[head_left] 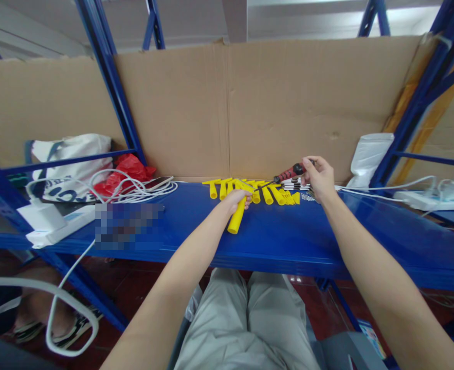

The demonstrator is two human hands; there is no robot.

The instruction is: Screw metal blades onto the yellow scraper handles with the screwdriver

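Note:
My left hand (pixel 239 198) is wrapped round a yellow T-shaped plastic piece (pixel 236 220), whose thick tube points toward me. My right hand (pixel 318 176) grips the black end of a screwdriver (pixel 287 173) with a red and black handle. The screwdriver's shaft slants down and left to the top of the yellow piece by my left hand. Whether its tip sits in a screw is too small to tell. Behind my hands lies a row of similar yellow pieces (pixel 268 196). Small yellow parts (pixel 290 197), tiny light bits (pixel 307 197) and white-and-black sticks (pixel 291 185) lie nearer my right hand.
The blue shelf (pixel 288 241) is backed by a cardboard sheet (pixel 280 103) and framed by blue posts. Coiled white cables (pixel 134 191), a red plastic bag (pixel 128 169) and a power strip (pixel 62 226) are at left. A white pouch (pixel 369 160) leans at right.

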